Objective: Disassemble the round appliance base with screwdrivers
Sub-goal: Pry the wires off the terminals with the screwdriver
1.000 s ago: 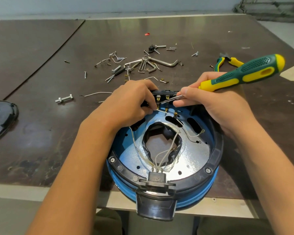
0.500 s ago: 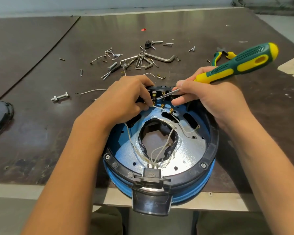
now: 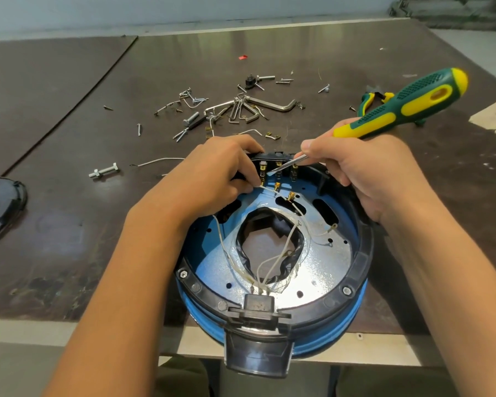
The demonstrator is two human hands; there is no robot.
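Bare forearms (image 3: 143, 282), olive trousers (image 3: 181, 376)

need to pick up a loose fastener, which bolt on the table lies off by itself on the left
The bolt with a nut, alone near the black cover, far from the central hardware pile.

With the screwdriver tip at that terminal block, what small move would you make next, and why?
Probably lever the screwdriver tip gently against the brass connector while the left hand pulls its white wire free. The tip already rests among the terminals on the black terminal block at the far rim of the round base, the left fingers pinch that wire, and two connectors nearby already hang loose.
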